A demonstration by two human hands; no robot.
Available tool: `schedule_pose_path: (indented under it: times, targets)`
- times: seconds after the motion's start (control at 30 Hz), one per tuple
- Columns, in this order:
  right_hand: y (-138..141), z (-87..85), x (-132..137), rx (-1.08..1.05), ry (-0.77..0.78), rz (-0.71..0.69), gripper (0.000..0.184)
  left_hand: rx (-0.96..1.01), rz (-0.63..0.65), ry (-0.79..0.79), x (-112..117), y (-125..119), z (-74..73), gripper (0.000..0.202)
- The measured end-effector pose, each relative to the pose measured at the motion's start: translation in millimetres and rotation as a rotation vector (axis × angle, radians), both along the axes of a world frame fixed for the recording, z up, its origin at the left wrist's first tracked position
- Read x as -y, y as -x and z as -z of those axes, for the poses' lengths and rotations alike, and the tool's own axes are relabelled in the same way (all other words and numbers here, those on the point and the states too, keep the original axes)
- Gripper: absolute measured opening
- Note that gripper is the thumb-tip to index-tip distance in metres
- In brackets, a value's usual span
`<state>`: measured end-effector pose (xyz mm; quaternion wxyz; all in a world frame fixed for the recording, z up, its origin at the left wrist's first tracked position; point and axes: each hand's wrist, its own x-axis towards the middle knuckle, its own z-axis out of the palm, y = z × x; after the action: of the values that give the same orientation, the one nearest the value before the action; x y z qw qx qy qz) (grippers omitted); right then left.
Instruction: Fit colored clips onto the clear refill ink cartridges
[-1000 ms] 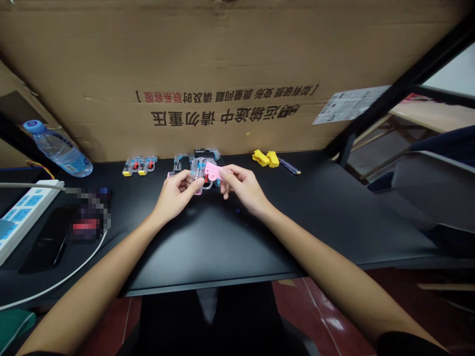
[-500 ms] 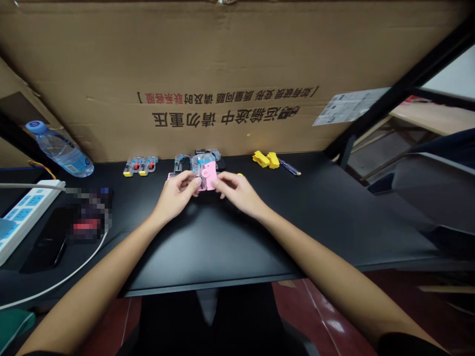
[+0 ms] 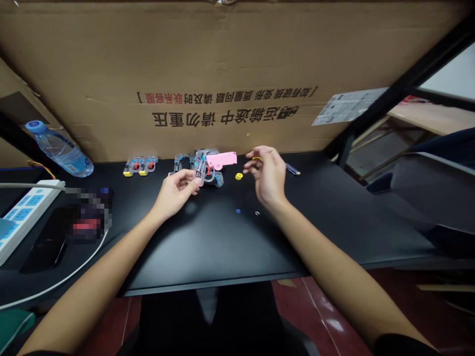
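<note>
Toy pistol (image 3: 213, 165), pink slide on a clear body: I am seeing it held just above the far part of the black table (image 3: 222, 247), muzzle pointing right, in front of the cardboard sheet (image 3: 222, 59). The left hand (image 3: 173, 192) is pinching its grip end between thumb and fingertips. The right hand (image 3: 270, 177) is hovering apart from it, fingers loosely spread and curled, closing on nothing that I can make out. Two clear toy assemblies (image 3: 140, 165) are lying to the left. A screwdriver (image 3: 292, 169) is lying just right of the right hand. A yellow round part (image 3: 239, 176), a blue bead (image 3: 238, 211) and a small ring (image 3: 257, 213) are lying loose between the hands.

Risk, as I am judging it: the one-handed pinch is gripping one end only, so the pistol could tip out. A sweeping wrist could scatter the loose parts off the table.
</note>
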<state>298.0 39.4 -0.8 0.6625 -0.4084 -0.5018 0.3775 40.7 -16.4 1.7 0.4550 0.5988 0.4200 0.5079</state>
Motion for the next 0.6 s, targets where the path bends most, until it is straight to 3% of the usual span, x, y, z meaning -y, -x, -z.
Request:
schedule_pose_path:
  times: [0.17, 0.37, 0.43, 0.53, 0.6]
  targets:
    - [-4, -4.0, -3, 0.045, 0.007, -0.012, 0.042, -0.001, -0.037, 0.004, -2, 0, 1.5, 0.039]
    - [23, -9.3, 31, 0.339, 0.098, -0.353, 0.078, 0.062, -0.082, 0.017, -6, 5, -2.3, 0.045]
    - [27, -8.0, 36, 0.384, 0.099, -0.378, 0.073, 0.073, -0.088, 0.021, -7, 7, -3.0, 0.046]
    - [29, -5.9, 36, 0.36, 0.091, -0.402, 0.053, 0.072, -0.08, 0.033, -8, 7, -2.0, 0.047]
    - [29, -5.2, 36, 0.357, 0.092, -0.419, 0.053, 0.064, -0.067, 0.039, -6, 6, -0.8, 0.047]
